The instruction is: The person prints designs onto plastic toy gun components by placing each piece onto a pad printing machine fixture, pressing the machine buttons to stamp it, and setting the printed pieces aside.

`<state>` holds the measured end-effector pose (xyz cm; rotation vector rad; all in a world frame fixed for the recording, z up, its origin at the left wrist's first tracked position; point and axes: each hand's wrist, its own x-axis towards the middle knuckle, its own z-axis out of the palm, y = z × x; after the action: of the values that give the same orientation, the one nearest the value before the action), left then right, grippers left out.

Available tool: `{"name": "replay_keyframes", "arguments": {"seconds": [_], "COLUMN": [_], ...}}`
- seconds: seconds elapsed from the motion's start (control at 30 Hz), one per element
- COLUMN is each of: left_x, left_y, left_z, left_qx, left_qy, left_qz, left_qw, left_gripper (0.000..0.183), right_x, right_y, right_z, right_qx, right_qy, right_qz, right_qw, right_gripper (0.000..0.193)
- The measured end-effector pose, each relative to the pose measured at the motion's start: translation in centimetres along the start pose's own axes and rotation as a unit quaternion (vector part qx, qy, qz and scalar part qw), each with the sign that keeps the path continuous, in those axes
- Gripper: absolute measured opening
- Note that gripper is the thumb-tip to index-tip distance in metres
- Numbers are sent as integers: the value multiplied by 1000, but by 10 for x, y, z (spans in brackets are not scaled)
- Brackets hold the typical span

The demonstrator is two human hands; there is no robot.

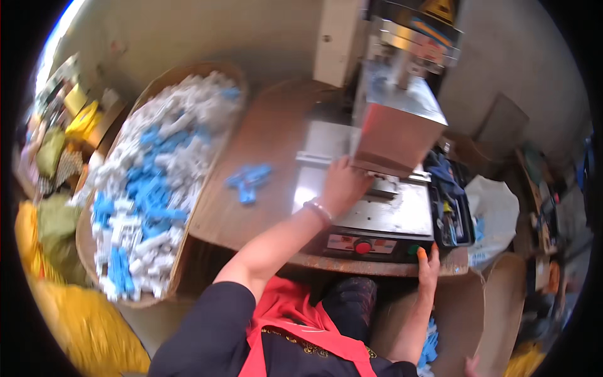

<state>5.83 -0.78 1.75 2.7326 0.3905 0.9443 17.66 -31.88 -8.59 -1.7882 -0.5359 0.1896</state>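
My left hand (344, 186) reaches over the metal bed of a benchtop press machine (394, 217), its fingers drawn together beside a small metal fixture (384, 186). Right above it hangs the boxy metal press head (399, 135). Motion blur and the head hide what those fingers hold, if anything. At the front right corner of the machine is my right hand (428, 269), with fingers apart and orange covers on the fingertips. One fingertip is at the green button (414, 250). A red button (362, 246) sits on the same front panel. Several blue plastic pieces (247, 181) lie on the table to the left.
A long cardboard bin (195, 220) heaped with white and blue pieces stands left. Right of the machine are a black tool tray (465, 220) and a white bag (493, 204). Below, an open carton (452, 301) holds blue pieces (429, 345). Yellow sacks (88, 327) lie lower left.
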Motion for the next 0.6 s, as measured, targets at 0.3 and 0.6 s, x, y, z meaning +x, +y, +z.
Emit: {"name": "replay_keyframes", "arguments": {"seconds": [0.3,0.6], "left_x": [-145,-263], "left_y": [-60,-266], "left_z": [-52,-176], "left_qx": [-75,228], "left_qy": [-82,-97], "left_qz": [78,-220], "left_qw": [991,944], "left_gripper": [68,39], "right_x": [11,-12], "right_y": [51,16], "right_z": [-19,2], "right_qx": [-143,-83], "right_qy": [61,80], "right_qz": [-33,-11], "right_qw": [987,993], "right_gripper": [87,76]}}
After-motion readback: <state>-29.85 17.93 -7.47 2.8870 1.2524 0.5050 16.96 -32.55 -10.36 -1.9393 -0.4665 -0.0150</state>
